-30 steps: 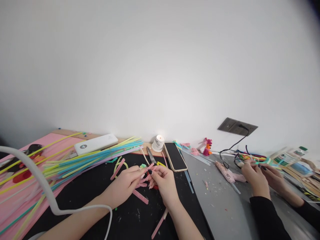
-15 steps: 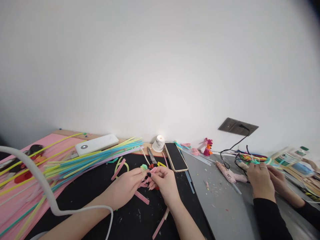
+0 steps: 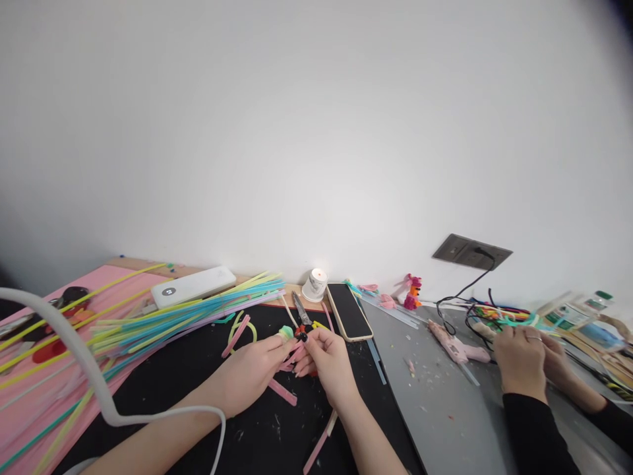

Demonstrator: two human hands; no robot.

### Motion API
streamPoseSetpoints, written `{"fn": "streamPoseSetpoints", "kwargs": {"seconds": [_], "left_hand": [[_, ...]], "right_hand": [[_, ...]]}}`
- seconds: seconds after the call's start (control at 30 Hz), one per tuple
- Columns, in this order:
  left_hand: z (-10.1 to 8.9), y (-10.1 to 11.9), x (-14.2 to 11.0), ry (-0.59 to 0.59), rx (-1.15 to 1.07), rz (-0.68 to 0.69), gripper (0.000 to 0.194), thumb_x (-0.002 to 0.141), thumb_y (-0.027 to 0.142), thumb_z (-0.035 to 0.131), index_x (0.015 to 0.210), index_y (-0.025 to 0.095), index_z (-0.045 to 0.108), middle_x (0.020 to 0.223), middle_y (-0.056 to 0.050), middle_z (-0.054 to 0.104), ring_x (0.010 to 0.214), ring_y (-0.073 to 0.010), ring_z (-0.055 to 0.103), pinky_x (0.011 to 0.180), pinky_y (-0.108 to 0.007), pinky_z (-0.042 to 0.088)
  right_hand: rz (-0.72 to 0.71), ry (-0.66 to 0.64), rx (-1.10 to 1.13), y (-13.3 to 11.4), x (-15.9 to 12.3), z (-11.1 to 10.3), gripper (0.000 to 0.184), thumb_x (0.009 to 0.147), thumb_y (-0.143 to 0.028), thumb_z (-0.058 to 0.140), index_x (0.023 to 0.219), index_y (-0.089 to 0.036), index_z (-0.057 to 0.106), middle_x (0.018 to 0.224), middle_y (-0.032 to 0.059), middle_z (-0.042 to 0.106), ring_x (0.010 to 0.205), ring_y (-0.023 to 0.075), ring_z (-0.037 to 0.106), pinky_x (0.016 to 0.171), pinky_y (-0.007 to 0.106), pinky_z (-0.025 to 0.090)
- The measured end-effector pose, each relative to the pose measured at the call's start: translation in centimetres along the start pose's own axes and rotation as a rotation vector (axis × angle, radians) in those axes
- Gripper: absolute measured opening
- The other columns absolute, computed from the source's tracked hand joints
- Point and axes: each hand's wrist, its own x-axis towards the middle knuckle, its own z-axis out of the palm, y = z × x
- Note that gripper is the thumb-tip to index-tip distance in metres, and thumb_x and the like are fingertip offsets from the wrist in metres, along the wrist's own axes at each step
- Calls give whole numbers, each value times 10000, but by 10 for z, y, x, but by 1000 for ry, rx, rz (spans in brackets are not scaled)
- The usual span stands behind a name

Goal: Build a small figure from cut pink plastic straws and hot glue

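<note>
The right hand's (image 3: 329, 369) thumb and forefinger pinch a fuzzy pink strip (image 3: 297, 355), whose end poked up above the fingertips a second ago and now sits lower; the left hand's (image 3: 250, 373) fingers bunch beside it, their grip hidden. Just above the left fingertips a fluffy mint-green piece (image 3: 285, 332) shows more fully than before, with red-handled metal scissors (image 3: 301, 310) beyond, and far rightward a co-worker's hand (image 3: 520, 361) has turned knuckles-up.

Facing a plain white wall (image 3: 316, 132), brightening toward the middle, dimming at left. Showing a dark socket plate (image 3: 455, 249) above the back edge of a grey tabletop (image 3: 440, 415) and a wooden tabletop (image 3: 136, 263) farther left.
</note>
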Motion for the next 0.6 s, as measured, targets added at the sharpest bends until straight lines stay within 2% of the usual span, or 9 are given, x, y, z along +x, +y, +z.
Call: {"fn": "streamPoseSetpoints", "kwargs": {"seconds": [0.13,0.23,0.37,0.5,0.6], "left_hand": [[-2,6,0,86,-151,-95,369,900,193,374,1210,252,566,1098,-60,675,961,-191,655,858,-326,513],[-1,6,-1,149,-214,-140,338,882,242,451,1199,274,565,1003,-32,718,820,-183,698,860,-375,509],[2,0,0,298,-92,-173,221,851,285,526,1028,276,658,975,-7,735,854,-209,686,1044,-490,325],[3,-5,2,320,-77,-172,186,846,295,535,955,276,684,928,2,744,805,-217,686,1100,-561,149],[5,-7,1,337,-75,-171,189,847,273,526,903,269,707,883,-5,750,784,-224,683,1095,-595,87]], "right_hand": [[-33,56,137,-1,0,-2,309,705,-411,687,653,-171,498,559,24,663,394,101,589,399,169,475],[-36,46,257,-4,-1,-1,326,677,-373,732,650,-177,472,577,29,676,424,106,609,425,168,496],[-2,-36,342,-5,-3,2,323,679,-344,747,655,-176,472,601,37,683,484,118,641,466,170,514],[29,-64,367,-4,-4,3,317,680,-339,751,662,-176,479,608,30,680,491,116,641,475,173,514],[33,-66,362,-4,-4,3,324,679,-351,752,661,-175,480,590,20,668,480,116,633,474,180,515]]}}
